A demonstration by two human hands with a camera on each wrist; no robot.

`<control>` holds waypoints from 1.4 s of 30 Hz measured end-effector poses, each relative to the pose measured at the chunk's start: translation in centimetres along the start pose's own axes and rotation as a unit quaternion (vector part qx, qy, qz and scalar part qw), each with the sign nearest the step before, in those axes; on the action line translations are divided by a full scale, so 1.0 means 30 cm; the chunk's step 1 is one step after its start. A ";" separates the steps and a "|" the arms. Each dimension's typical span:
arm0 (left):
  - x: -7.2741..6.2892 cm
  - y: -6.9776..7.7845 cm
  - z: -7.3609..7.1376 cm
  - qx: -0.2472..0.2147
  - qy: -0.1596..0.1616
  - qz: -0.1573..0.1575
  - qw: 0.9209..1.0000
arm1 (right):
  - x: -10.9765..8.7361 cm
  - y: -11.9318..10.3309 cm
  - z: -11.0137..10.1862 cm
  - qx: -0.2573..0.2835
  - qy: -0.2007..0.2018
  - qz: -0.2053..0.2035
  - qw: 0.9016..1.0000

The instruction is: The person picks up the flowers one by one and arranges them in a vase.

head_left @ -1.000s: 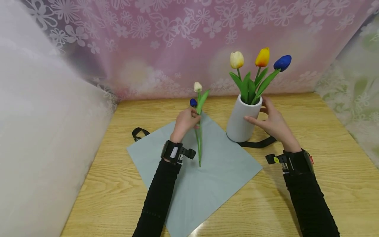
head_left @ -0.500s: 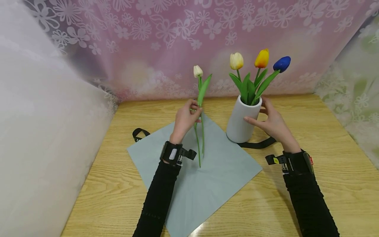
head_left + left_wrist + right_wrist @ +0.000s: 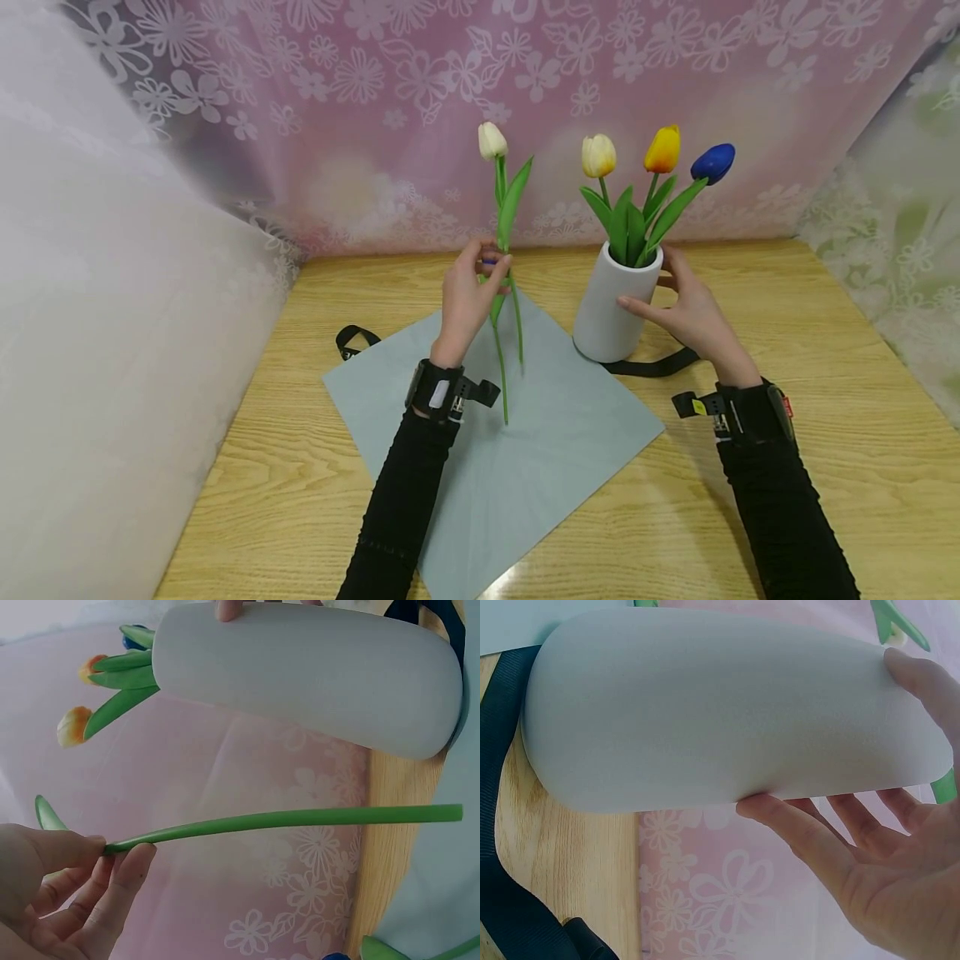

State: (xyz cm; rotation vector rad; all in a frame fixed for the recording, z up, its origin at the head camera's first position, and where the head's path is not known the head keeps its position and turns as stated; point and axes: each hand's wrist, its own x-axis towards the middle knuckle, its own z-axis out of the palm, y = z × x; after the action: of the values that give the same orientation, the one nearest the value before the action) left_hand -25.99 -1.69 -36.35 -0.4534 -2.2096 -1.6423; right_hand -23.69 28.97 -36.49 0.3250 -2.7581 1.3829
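My left hand [image 3: 468,296] pinches the stem of a white tulip [image 3: 492,142], which stands upright above the table. In the left wrist view its bare green stem [image 3: 300,817] runs from the fingertips, with the end free. A second tulip stem [image 3: 502,375] lies on the grey-blue cloth [image 3: 540,475]; its blue head is mostly behind my left hand. My right hand [image 3: 697,312] holds a white vase [image 3: 611,312] by its right side, thumb in front and fingers round the back. White [image 3: 598,156], yellow-orange [image 3: 662,150] and blue [image 3: 713,163] tulips stand in the vase.
The cloth lies spread on a wooden table [image 3: 825,483]. A black strap [image 3: 654,365] runs behind the vase's base, and a black strap loop [image 3: 352,337] pokes out at the cloth's left edge. A pink floral curtain [image 3: 337,167] hangs along the table's back.
My left hand has lifted the white tulip up off the cloth, its stem end rising away from the blue tulip's stem. The right hand and the vase have stayed in place.
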 end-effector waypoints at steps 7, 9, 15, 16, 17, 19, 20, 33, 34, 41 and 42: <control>0.002 0.014 0.005 -0.028 0.000 0.018 0.999 | -0.001 -0.004 0.000 -0.004 0.000 0.000 1.000; 0.003 0.023 0.007 -0.032 0.003 0.030 0.999 | -0.002 -0.006 0.000 -0.004 -0.002 0.000 1.000; -0.007 0.076 0.017 -0.080 0.019 0.083 0.993 | -0.003 -0.009 -0.002 -0.002 -0.002 0.001 1.000; -0.011 0.087 0.020 -0.089 0.023 0.090 0.992 | -0.001 -0.009 -0.002 -0.001 -0.002 0.000 1.000; -0.014 0.097 0.022 -0.098 0.028 0.097 0.990 | 0.001 -0.011 0.000 0.001 -0.004 -0.001 1.000; -0.021 0.117 0.024 -0.111 0.038 0.107 0.987 | 0.008 -0.013 0.005 0.005 -0.007 -0.003 1.000; -0.024 0.125 0.026 -0.116 0.043 0.110 0.986 | 0.011 -0.014 0.008 0.007 -0.009 -0.005 1.000; 0.027 0.226 0.104 -0.142 0.020 0.169 0.975 | 0.022 -0.002 0.006 0.010 -0.005 -0.010 1.000; 0.035 0.241 0.108 -0.142 0.017 0.173 0.975 | 0.020 -0.001 0.004 0.010 -0.004 -0.009 1.000; 0.111 0.377 0.118 -0.126 0.011 0.206 0.970 | 0.007 0.011 -0.003 0.015 -0.002 -0.003 1.000; 0.125 0.400 0.120 -0.129 0.011 0.210 0.969 | 0.006 0.014 -0.004 0.015 -0.001 -0.003 1.000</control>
State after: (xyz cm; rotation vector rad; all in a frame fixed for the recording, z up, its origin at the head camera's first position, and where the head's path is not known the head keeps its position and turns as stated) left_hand -24.20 5.26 -25.43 -0.8985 -1.7308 -1.6820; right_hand -23.95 29.29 -36.73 0.3360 -2.7375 1.4247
